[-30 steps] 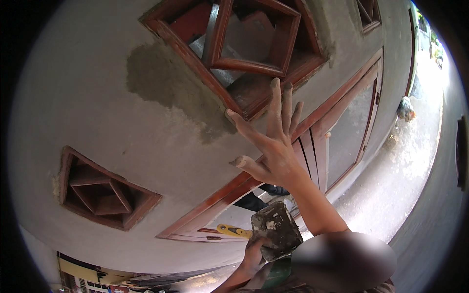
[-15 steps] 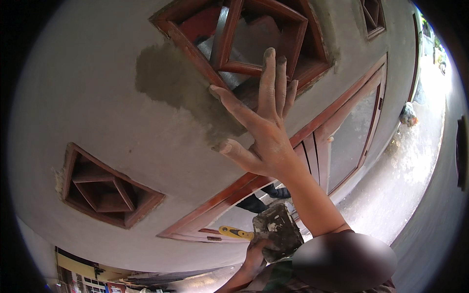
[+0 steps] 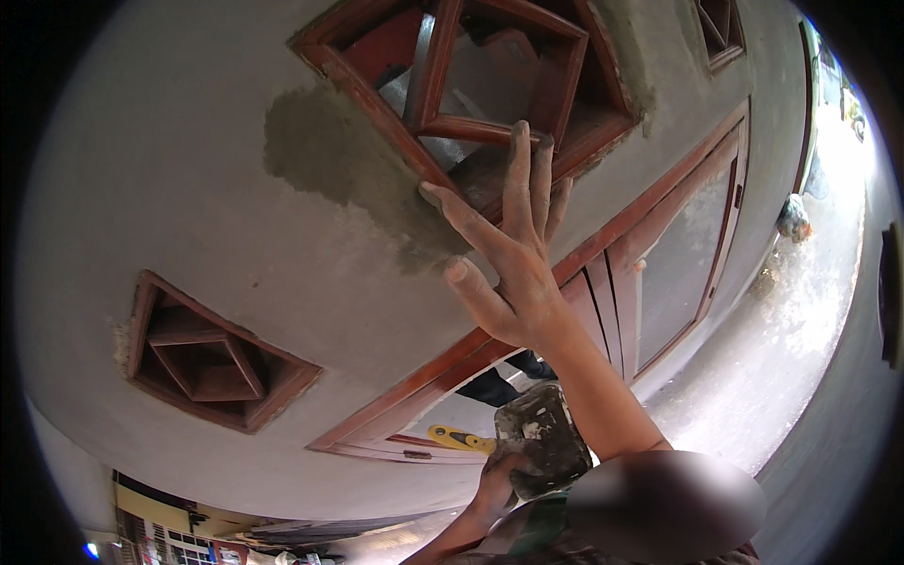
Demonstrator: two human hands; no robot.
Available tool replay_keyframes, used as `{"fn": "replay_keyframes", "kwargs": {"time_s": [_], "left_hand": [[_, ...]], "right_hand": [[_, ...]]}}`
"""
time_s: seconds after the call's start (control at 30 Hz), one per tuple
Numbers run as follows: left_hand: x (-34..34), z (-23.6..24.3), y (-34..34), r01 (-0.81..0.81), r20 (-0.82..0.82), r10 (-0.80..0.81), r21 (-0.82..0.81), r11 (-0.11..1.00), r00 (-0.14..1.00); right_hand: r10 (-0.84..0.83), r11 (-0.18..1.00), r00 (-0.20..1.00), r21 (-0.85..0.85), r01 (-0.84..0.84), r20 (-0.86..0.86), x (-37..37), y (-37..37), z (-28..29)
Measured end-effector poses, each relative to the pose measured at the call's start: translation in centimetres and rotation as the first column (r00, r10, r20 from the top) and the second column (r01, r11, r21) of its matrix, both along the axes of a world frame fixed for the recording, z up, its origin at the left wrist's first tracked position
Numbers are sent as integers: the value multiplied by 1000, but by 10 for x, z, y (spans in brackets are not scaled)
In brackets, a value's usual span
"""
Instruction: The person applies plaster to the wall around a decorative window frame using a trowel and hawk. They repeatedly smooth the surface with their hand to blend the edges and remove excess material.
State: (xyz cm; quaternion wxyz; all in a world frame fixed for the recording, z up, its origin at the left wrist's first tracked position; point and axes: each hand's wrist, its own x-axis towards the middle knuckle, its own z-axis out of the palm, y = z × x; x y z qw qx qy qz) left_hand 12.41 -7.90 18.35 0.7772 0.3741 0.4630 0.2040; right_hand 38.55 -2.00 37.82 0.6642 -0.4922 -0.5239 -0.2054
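Observation:
My right hand (image 3: 518, 264) is raised to the wall with fingers spread, holding nothing. Grey dust coats its fingertips. They are at the lower edge of a reddish-brown wooden vent frame (image 3: 377, 127); whether they touch it I cannot tell. Beside the frame, a dark damp patch of mortar (image 3: 315, 141) lies on the grey plaster. Lower down, my left hand (image 3: 499, 485) grips a dark, mortar-crusted rectangular container (image 3: 546, 443) by its edge. A scraper (image 3: 457, 438) with a yellow handle juts out at the container's left side; its blade is hidden.
A smaller wooden vent (image 3: 221, 353) sits in the wall at left, another (image 3: 718, 33) at upper right. Below the large one runs a wooden-framed door (image 3: 603, 268) with glass panes. A bright passage floor (image 3: 753, 348) stretches along the right, with a bag (image 3: 794, 218) by the wall.
My right hand has moved slightly down, its thumb shifting right, away from the plaster patch's lower edge. The container and scraper have risen slightly with my left hand.

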Motion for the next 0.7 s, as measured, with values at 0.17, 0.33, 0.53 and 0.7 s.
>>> {"fn": "replay_keyframes", "kwargs": {"time_s": [0.17,0.33,0.53,0.7], "left_hand": [[9,16,-6,-33,38,32,21,999,999],[0,0,1,-15,-26,17,86,996,1000],[15,24,-13,15,-20,-14,67,998,1000],[10,21,-19,91,-26,-88,210,973,996]], "right_hand": [[28,1000,999,-12,-28,-42,-3,-2,-6],[12,999,999,-45,-15,-53,-5,-6,-16],[-34,991,997,-128,42,67,1,-25,-14],[-3,999,990,-51,11,139,8,-29,4]]}}
